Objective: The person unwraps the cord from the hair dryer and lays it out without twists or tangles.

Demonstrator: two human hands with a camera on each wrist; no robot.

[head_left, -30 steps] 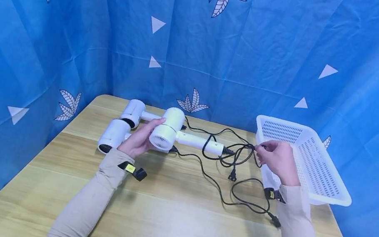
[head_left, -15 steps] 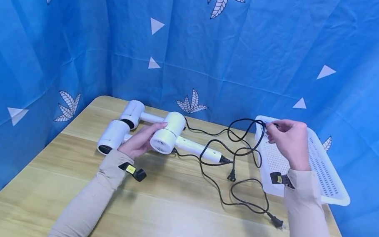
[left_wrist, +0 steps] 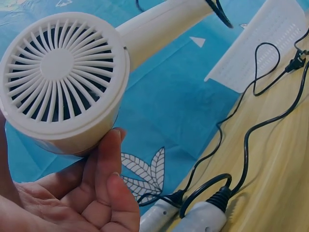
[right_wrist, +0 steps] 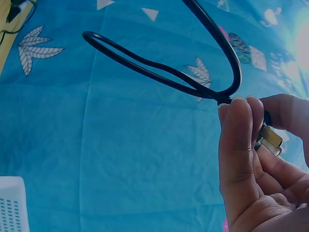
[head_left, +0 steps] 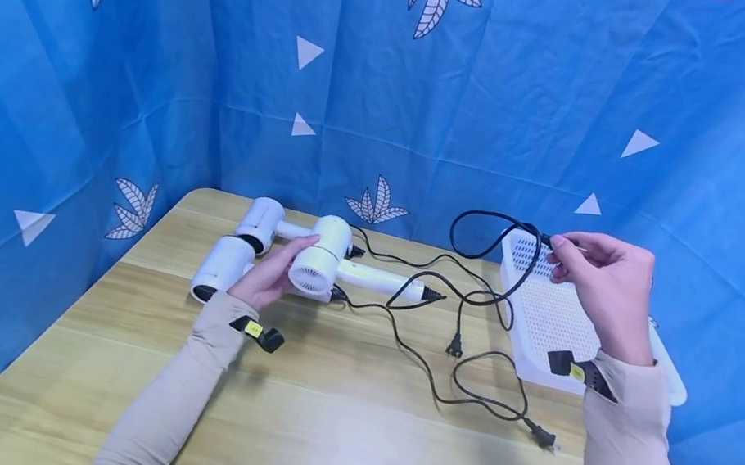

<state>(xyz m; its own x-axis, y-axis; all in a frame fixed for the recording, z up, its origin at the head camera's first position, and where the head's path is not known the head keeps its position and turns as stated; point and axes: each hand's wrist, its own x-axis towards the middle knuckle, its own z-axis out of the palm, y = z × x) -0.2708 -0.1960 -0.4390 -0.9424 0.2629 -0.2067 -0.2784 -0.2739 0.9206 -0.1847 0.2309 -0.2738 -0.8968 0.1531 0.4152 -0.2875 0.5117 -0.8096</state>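
Observation:
A white hair dryer (head_left: 319,255) is held up by my left hand (head_left: 269,274), which grips its round head from the left. The slatted air grille (left_wrist: 58,67) of that head faces the left wrist camera, and its handle points right. My right hand (head_left: 606,286), raised over the basket, pinches a black plug whose metal prongs (right_wrist: 272,137) stick out between the fingers. From the plug, the black cord (head_left: 462,236) loops leftward through the air to the held dryer's handle. Two more white hair dryers, a far one (head_left: 260,221) and a near one (head_left: 221,271), lie behind and beside my left hand.
A white perforated basket (head_left: 525,351) stands at the table's right rear, partly behind my right hand. Black cords of the lying dryers trail over the wooden table (head_left: 335,442), ending in one plug (head_left: 454,347) and another plug (head_left: 542,435). A blue curtain (head_left: 441,95) hangs behind.
My right hand has risen and moved right with the plug, drawing the bunched cord out into a wide loop. The held dryer has shifted only slightly.

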